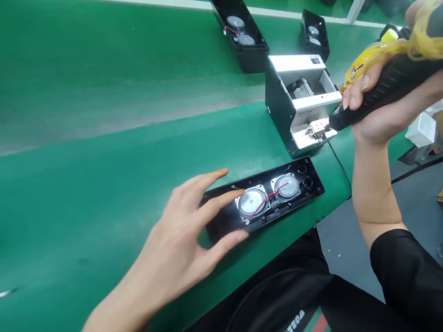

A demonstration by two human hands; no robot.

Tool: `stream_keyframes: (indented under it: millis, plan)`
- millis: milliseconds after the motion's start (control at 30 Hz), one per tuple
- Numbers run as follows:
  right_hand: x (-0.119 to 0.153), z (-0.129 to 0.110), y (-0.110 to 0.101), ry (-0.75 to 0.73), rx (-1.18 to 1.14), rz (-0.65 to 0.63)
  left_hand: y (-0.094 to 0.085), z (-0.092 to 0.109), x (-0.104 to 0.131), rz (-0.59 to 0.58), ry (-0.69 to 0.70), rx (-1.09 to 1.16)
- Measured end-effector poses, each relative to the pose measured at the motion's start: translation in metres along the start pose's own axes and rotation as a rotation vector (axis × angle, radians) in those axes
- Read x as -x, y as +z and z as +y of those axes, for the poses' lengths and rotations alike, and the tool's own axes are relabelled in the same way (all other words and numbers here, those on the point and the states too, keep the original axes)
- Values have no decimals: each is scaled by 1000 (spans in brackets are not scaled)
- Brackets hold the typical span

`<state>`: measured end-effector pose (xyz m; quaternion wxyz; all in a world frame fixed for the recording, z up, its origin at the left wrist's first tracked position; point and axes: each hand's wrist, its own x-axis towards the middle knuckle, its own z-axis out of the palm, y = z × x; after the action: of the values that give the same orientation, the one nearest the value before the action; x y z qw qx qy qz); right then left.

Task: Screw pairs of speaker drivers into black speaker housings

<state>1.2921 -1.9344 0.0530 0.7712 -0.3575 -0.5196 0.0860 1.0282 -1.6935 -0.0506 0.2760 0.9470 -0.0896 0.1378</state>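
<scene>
A black speaker panel (224, 219) lies on the green work surface, with two round speaker drivers (252, 203) set in it and a red wire across them. Over its left end is my left hand (197, 221), thumb and fingers spread; whether the fingertips touch the panel I cannot tell. My right hand (377, 106) is wrapped around a black electric screwdriver (384, 92), raised at the upper right. The screwdriver's nose points down at the front of a silver-and-black screw feeder (308, 101), where the tip meets the bright metal outlet.
Farther back are two more black speaker housings (254, 57), (314, 34) with drivers inside. Yellow cord (424, 37) hangs by the screwdriver. A black cable (341, 161) runs from the feeder over the table's edge. To the right stands a white plastic bin (421, 129).
</scene>
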Motion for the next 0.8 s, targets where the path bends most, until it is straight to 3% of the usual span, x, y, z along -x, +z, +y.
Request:
stream_keyframes:
  millis: [167, 300, 600, 800]
  plan:
    - [18, 6, 35, 48, 92, 74, 10, -8, 21, -56, 20, -32]
    - [22, 7, 45, 82, 162, 157, 20, -13, 20, 29, 76, -11]
    - [14, 1, 28, 146, 281, 314, 33, -16, 20, 108, 92, 34]
    - [11, 4, -11, 164, 360, 423, 39, -12, 20, 155, 88, 50]
